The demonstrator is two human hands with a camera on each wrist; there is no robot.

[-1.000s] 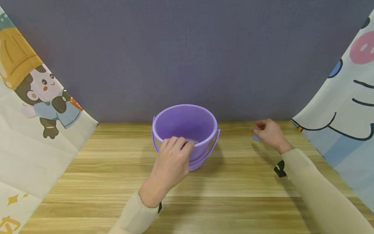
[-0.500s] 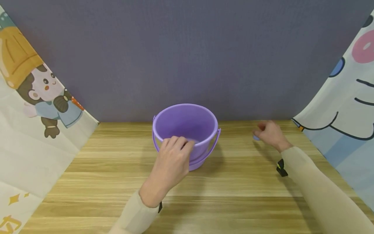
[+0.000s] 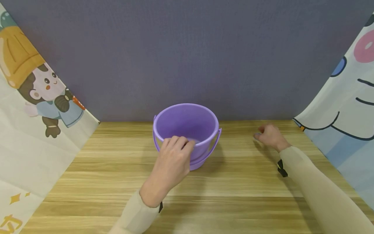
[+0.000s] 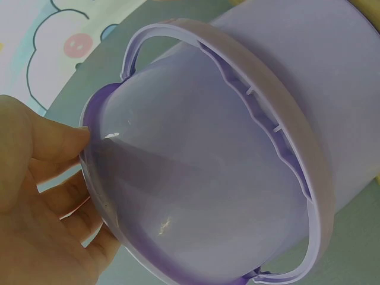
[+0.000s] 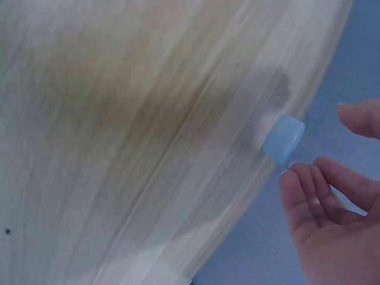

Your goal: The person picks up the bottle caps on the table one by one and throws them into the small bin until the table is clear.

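Observation:
A purple bucket [image 3: 199, 153] stands upright on the wooden table, its handle hanging down at the front. My left hand [image 3: 173, 159] grips its near rim; in the left wrist view the thumb lies outside the rim and the fingers pass behind it. Off to the bucket's right, my right hand [image 3: 271, 137] hovers low over the table. By its fingertips in the right wrist view sits a small light-blue piece [image 5: 284, 139], shaped like a bottle cap. Thumb and fingers are spread apart there, with nothing between them. The bucket's bottom is hidden.
A dark grey panel [image 3: 187, 58] rises behind the table [image 3: 228, 195]. Cloths with cartoon prints hang on both sides, the left cloth [image 3: 32, 156] and the right cloth [image 3: 350, 130]. A black strap piece [image 3: 281, 168] sits at the right wrist.
My right hand has shifted slightly right and lower, and less of the light-blue piece shows beneath it. The left hand keeps its grip on the rim. The head view has drifted slightly.

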